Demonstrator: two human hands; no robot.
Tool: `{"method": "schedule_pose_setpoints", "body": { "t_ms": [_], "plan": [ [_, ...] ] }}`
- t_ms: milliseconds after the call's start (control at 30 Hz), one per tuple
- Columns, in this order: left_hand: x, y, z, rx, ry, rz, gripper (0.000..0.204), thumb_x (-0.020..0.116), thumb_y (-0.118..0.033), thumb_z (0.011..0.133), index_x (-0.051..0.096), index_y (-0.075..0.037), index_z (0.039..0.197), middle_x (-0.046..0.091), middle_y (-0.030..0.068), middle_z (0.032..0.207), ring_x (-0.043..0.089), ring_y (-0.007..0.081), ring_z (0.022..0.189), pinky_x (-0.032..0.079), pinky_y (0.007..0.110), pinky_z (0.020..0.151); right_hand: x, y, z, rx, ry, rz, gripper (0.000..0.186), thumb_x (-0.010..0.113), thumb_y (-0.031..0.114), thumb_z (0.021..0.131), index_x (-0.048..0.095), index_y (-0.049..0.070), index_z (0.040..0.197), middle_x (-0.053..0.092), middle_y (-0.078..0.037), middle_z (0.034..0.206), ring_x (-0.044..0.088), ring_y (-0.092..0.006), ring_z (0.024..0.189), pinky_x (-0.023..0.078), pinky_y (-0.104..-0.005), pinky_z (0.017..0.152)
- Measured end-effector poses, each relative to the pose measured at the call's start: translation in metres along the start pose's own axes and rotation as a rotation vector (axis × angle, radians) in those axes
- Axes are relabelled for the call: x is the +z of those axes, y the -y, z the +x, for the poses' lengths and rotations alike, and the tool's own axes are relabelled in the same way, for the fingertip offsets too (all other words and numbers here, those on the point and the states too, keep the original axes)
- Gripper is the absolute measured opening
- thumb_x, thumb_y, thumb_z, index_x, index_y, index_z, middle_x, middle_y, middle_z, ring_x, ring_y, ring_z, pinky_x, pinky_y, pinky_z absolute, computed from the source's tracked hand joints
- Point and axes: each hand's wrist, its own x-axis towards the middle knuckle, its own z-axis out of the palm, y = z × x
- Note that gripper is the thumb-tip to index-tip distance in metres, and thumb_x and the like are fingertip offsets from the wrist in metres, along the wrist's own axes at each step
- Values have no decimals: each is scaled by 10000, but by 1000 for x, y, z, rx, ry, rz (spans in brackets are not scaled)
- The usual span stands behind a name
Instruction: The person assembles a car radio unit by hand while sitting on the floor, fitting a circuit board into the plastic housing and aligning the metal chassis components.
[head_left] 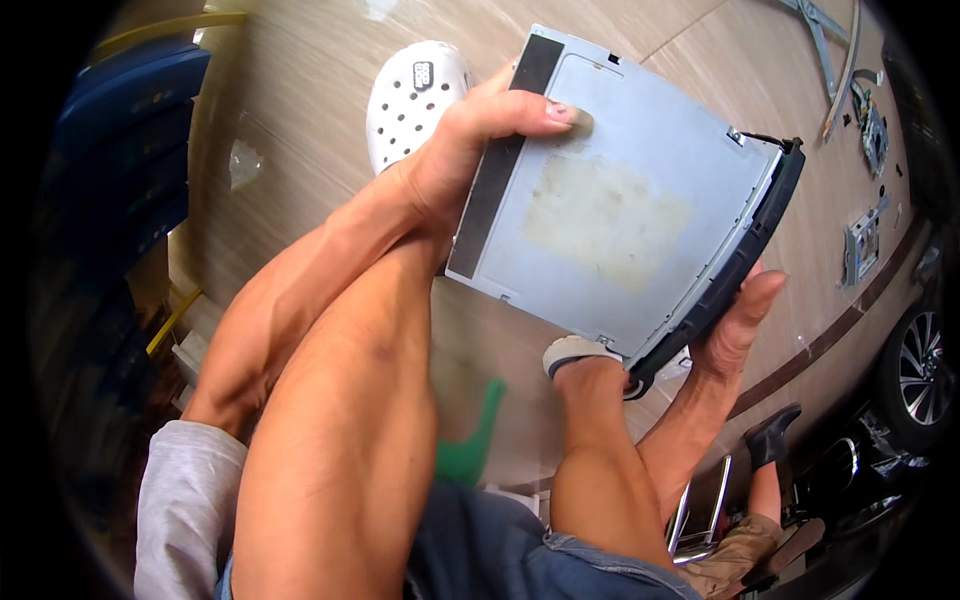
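Observation:
Between my hands is a flat grey metal case (690, 170), tilted, with a dark strip along one edge and a worn, yellowish patch on its broad face. A black trim piece (735, 265) runs along its right edge. My left hand (465, 135) grips the left side, thumb pressed on the face and fingers hidden behind it. At the lower right, my right hand (728, 335) is closed around the black trim edge. Its thumb sticks out beside the trim, while its other fingers are mostly hidden.
White clogs (415, 100) are on my feet over a glossy tiled floor (310, 90). Metal brackets and loose parts (862, 245) lie at the right, near a car wheel (918, 365). Blue stacked bins (125, 140) stand at the left. Another person's leg (765, 490) shows at the lower right.

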Motion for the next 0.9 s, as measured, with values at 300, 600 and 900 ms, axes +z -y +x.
{"method": "schedule_pose_setpoints", "body": {
  "t_ms": [300, 600, 900],
  "plan": [
    [-12, 8, 4, -53, 45, 75, 623, 681, -419, 824, 609, 9, 1271, 662, 184, 1137, 635, 273, 1004, 524, 407, 878, 31, 25, -28, 253, 61, 362, 789, 738, 394, 843, 464, 21, 1482, 623, -135, 1307, 626, -244, 1171, 511, -378, 997],
    [-24, 19, 14, 106, -42, -50, 798, 694, -529, 764, 590, 3, 1350, 662, 218, 1202, 649, 304, 1051, 543, 430, 894, 5, 70, -11, -177, -233, 68, 781, 735, 388, 854, 455, 29, 1489, 615, -135, 1321, 623, -240, 1179, 508, -375, 1006],
    [-36, 23, 20, 83, -70, -155, 672, 650, -492, 870, 598, -18, 1344, 676, 176, 1222, 665, 261, 1049, 558, 394, 889, 12, 63, -18, -198, -266, -104, 774, 731, 382, 865, 447, 36, 1497, 606, -134, 1336, 620, -237, 1187, 505, -372, 1015]
  ]
}}
